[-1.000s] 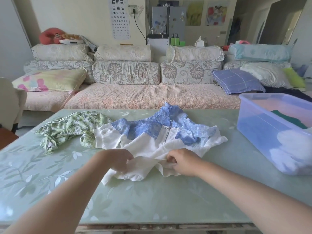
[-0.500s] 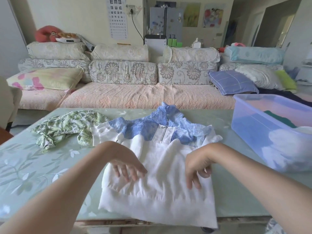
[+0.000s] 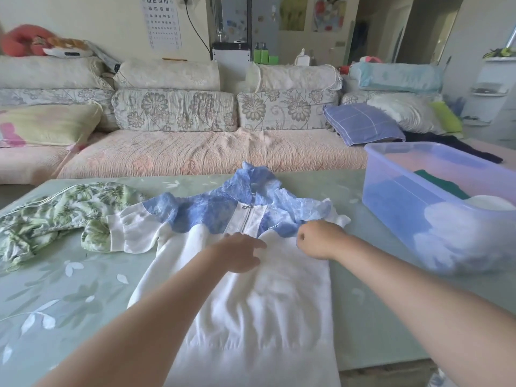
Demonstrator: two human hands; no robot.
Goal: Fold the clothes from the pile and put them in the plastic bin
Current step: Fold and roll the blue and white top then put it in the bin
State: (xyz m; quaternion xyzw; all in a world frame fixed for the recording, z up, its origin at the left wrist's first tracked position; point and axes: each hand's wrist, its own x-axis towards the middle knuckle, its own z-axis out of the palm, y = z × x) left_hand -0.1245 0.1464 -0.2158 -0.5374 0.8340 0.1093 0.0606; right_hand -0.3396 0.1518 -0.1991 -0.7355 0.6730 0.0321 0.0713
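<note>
On the far left of the table (image 3: pixel 69 297), a green leaf-print garment (image 3: pixel 55 216) lies crumpled and unfolded, touching the short sleeve (image 3: pixel 134 233) of the white and blue top (image 3: pixel 251 317). That top is spread flat in the middle of the table, collar away from the person, its white hem reaching the near edge and seemingly hanging over it. The left hand (image 3: pixel 240 254) rests on the white cloth just below the zip (image 3: pixel 245 219), its fingers (image 3: pixel 258 244) loosely extended and holding nothing. The right hand (image 3: pixel 318 240) sits at the top's right shoulder with its fingers curled under; I cannot tell whether they pinch the cloth or only press on it. Further right stands the plastic bin (image 3: pixel 391 163), near the top but not touching it, with folded green, blue and white pieces already inside.

The main risk, as I judge it, is the hem: with that much cloth at the table edge and a smooth surface beneath, a pull toward the person could slide the top off. Folding the left sleeve inward might also drag the green garment along, since the two touch. A thin, soft fabric like this may wrinkle if folded before it is smoothed.

An eye chart (image 3: pixel 162 22) of rotated E shapes hangs on the wall; no brand or label is readable.
</note>
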